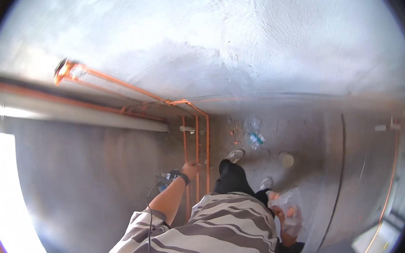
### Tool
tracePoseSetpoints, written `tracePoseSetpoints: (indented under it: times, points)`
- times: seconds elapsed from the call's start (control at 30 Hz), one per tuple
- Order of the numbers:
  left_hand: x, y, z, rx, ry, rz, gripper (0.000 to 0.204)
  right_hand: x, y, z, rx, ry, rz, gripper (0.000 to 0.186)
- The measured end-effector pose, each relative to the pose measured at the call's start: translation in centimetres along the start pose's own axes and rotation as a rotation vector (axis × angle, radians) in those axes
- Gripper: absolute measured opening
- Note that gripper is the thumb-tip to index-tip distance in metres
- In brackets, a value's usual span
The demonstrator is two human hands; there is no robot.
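Observation:
My left hand (191, 169) is down beside the orange pipes (197, 145) that run along the floor and up the wall. Its fingers look curled, at or very near one pipe; whatever lies in them is too small and blurred to make out. A dark strap with a cable circles that wrist. Low on the right, my right hand (277, 213) is closed on a clear plastic bag (293, 219). Small orange pieces show through the bag's side.
A pale plastered wall (209, 46) rises ahead, with an orange pipe loop (69, 71) at upper left. A thick white pipe (93, 118) runs along the left. Crumpled plastic with a blue-green label (256, 139) and a round pale object (286, 159) lie near my shoes.

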State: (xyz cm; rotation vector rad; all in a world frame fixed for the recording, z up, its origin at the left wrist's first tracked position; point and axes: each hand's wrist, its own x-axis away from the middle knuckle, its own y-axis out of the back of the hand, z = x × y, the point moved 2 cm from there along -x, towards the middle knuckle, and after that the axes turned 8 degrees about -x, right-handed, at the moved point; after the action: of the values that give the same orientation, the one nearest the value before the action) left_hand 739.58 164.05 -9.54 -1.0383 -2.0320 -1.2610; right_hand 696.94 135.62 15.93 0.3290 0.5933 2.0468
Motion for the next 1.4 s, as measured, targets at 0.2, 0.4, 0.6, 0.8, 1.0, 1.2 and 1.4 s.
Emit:
tracePoseSetpoints:
  times: [0.2,0.4,0.6,0.8,1.0,1.2,1.4]
  points:
    - [15.0,-11.0,-0.6,0.619,0.097,-0.161,0.032,-0.3,8.2,-4.9,-0.225,-0.096,0.322,0.024]
    - [30.0,-18.9,-10.6,0.592,-0.181,0.017,0.042,0.4,14.4,-6.0,-0.338,0.016,0.689,0.029]
    - [35.9,-27.9,-17.6,1.123,-0.314,0.711,0.056,5.2,12.4,0.4,-0.883,0.371,1.015,0.021]
    - [43.3,-34.5,-11.5,1.396,-0.446,1.056,0.064,13.2,14.0,-5.4,-0.526,0.253,1.04,0.041]
    - [49.0,-40.7,-0.7,1.717,-0.402,0.903,0.066,21.2,23.1,-0.9,-0.551,0.204,0.833,0.073]
    - [52.7,-47.2,5.7,1.78,-0.473,0.708,0.07,30.8,21.2,3.9,-0.054,0.591,1.006,0.028]
    - [56.5,-50.0,11.2,1.716,-0.409,0.381,0.087,36.7,17.4,5.1,0.653,0.774,1.347,0.026]
